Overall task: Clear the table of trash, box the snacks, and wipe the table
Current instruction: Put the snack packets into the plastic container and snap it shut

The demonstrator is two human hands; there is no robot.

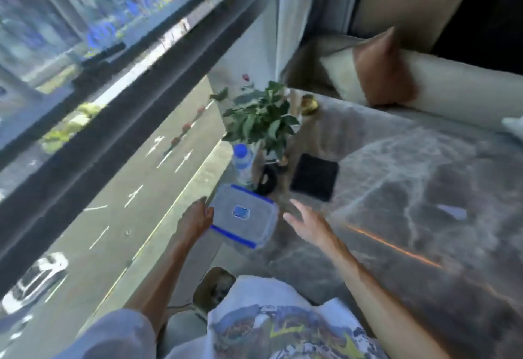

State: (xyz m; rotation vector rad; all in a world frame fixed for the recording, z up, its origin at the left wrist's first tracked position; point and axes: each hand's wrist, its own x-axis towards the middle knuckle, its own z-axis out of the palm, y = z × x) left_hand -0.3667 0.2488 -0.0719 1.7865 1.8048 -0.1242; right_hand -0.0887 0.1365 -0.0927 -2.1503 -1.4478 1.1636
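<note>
grey marble-patterned table sits right of the big window. clear plastic box w/ blue-clipped lid at table's near-left edge, left hand on its left side, right hand just right of it, not touching. behind box: clear water bottle w/ blue cap, then leafy green potted plant. black square pad right of bottle. beige-and-brown cushion behind table.

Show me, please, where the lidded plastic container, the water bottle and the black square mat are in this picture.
Plastic container [244, 215]: head view, on the middle of its clear lid.
Water bottle [240, 151]: head view, on its blue cap.
Black square mat [315, 176]: head view, on the middle of its top face.
</note>
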